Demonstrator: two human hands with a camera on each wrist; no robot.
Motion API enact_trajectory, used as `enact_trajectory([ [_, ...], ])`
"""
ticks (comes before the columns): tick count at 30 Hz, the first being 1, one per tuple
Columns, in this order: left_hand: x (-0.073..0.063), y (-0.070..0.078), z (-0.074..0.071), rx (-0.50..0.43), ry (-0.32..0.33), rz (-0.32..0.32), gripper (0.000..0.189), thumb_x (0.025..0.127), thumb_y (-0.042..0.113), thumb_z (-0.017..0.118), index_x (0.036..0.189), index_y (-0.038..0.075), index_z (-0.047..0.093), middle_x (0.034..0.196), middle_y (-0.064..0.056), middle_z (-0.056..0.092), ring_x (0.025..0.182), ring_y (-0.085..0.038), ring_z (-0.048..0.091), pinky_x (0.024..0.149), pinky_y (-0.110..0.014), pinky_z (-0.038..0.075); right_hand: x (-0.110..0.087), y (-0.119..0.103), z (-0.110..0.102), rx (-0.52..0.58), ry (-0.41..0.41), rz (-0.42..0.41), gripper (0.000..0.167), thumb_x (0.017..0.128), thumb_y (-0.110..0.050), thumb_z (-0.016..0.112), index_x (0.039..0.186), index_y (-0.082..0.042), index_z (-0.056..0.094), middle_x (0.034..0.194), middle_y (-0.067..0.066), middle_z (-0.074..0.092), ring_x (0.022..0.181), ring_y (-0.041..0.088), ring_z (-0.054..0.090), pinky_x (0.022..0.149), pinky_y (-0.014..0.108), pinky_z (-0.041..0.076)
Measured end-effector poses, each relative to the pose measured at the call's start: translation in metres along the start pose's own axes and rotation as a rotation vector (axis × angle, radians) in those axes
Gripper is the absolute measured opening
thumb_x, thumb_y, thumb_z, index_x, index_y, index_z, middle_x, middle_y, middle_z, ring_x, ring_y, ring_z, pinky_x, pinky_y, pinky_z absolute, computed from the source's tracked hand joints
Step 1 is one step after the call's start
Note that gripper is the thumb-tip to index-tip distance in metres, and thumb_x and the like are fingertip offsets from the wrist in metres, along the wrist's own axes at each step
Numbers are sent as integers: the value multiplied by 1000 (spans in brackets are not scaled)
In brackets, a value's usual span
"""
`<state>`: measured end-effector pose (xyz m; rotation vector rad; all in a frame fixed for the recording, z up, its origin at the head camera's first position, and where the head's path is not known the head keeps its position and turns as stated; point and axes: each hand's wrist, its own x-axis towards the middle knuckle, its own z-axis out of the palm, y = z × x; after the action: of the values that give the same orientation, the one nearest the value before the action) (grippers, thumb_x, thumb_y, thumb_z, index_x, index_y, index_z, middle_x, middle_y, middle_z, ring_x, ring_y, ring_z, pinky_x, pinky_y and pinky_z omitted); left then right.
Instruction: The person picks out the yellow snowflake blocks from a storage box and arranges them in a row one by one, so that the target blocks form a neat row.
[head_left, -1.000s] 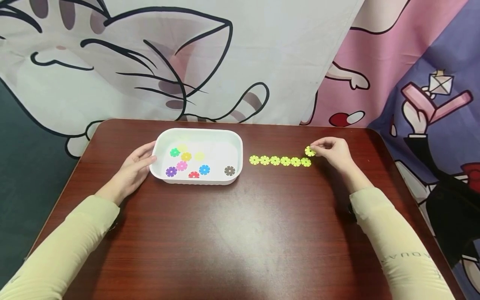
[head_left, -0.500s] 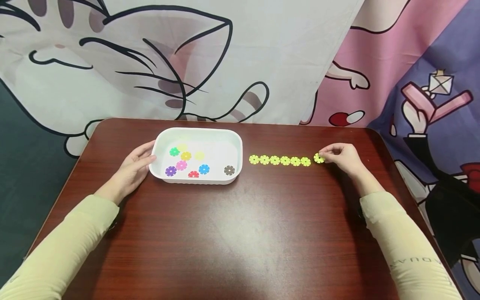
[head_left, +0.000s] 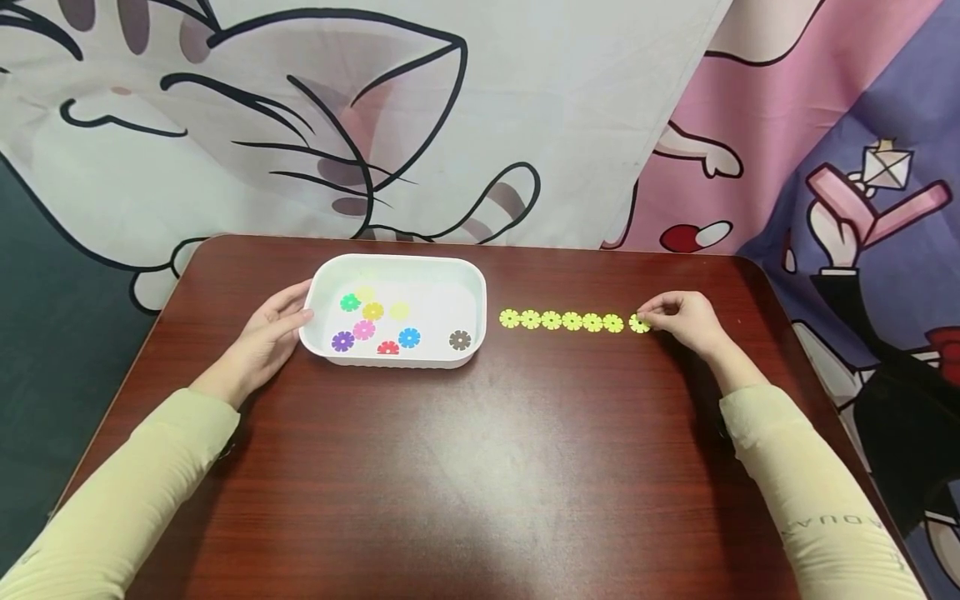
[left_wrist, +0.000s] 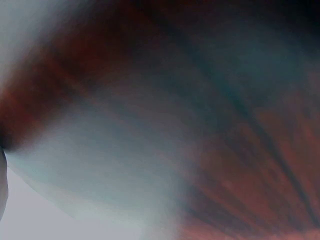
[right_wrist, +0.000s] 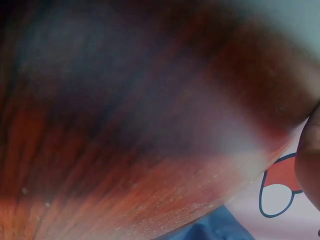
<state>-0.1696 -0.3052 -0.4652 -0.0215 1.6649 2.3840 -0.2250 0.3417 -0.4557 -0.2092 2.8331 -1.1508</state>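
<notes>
My left hand [head_left: 262,342] grips the left rim of a white plastic tray [head_left: 405,364], thumb on the edge. Several loose snowflake-disc pieces lie in it, among them a green [head_left: 350,302], a purple [head_left: 342,341], a blue [head_left: 409,337] and a brown disc [head_left: 460,340]. To the tray's right, several yellow-green snowflake discs [head_left: 572,322] form a straight row on the table. Past the row's right end, my right hand [head_left: 686,321] pinches another yellow-green snowflake disc [head_left: 638,323] between thumb and fingertips, low at the tabletop, with a small gap to the row.
A dark reddish-brown wooden table [head_left: 450,483] with rounded far corners carries everything. Behind its far edge hangs a cloth printed with a cartoon cat [head_left: 300,125], and a pink and blue patterned cloth [head_left: 817,125] hangs at the right. Both wrist views are mostly blurred tabletop.
My right hand has carried its disc from above the row's right end rightward and down to the tabletop, in line with the row. My left hand and the tray have stayed put.
</notes>
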Motion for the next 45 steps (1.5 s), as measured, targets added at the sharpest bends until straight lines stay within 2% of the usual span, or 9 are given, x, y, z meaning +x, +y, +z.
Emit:
enact_trajectory([
  [7, 0, 0, 0, 3, 4, 0, 39, 106, 0, 58, 138, 22, 59, 147, 5, 53, 124, 0, 62, 100, -15, 56, -1, -1, 2, -11, 2, -15, 15, 91, -8, 84, 101, 3, 81, 82, 7, 80, 68, -9, 59, 63, 10, 47],
  [13, 0, 1, 0, 23, 12, -20, 40, 107, 2, 58, 142, 21, 54, 162, -7, 39, 124, 3, 61, 101, -14, 55, -1, -3, 2, -9, -4, -2, 14, 91, -7, 83, 100, 4, 81, 82, 8, 80, 68, -9, 59, 63, 10, 47],
  [22, -1, 1, 0, -13, 0, -6, 39, 106, -1, 58, 139, 20, 56, 154, -1, 46, 123, 0, 63, 100, -15, 56, 4, -3, 3, -47, 12, 36, 22, 90, -17, 87, 98, 3, 82, 80, 5, 80, 67, -8, 59, 65, 11, 45],
  [29, -1, 1, 0, -6, -1, -12, 40, 106, 0, 58, 140, 20, 55, 163, -9, 36, 124, 1, 62, 100, -14, 55, 5, -2, 4, -72, 9, 58, 23, 90, -18, 87, 96, 3, 81, 76, -1, 78, 65, -8, 59, 66, 11, 46],
  [33, -1, 2, 0, -14, -3, -6, 39, 106, -1, 58, 138, 21, 58, 155, -3, 46, 124, 1, 63, 100, -14, 55, 6, -2, 4, -75, 4, 62, 24, 89, -20, 88, 97, 2, 81, 75, -6, 76, 66, -6, 58, 66, 12, 45],
  [37, -1, 1, 0, -23, -8, 1, 38, 106, -2, 57, 137, 21, 60, 146, 5, 53, 124, 0, 63, 100, -15, 56, 5, -2, 3, -72, 1, 68, 25, 88, -22, 89, 97, 1, 81, 77, -3, 77, 66, -6, 58, 66, 13, 46],
  [40, -1, 2, 0, -21, -7, -2, 38, 106, -1, 58, 136, 22, 59, 150, 3, 51, 123, 0, 63, 99, -15, 56, 4, -2, 4, -69, 0, 72, 26, 88, -23, 89, 96, 0, 82, 77, -3, 77, 66, -5, 58, 66, 14, 46],
  [45, -1, 2, 1, -23, -3, -4, 38, 106, -1, 58, 136, 22, 60, 150, 2, 50, 123, 0, 63, 99, -15, 56, 4, -2, 4, -23, -15, 89, 28, 89, -23, 88, 99, 3, 80, 73, -15, 74, 67, -5, 60, 66, 14, 47],
])
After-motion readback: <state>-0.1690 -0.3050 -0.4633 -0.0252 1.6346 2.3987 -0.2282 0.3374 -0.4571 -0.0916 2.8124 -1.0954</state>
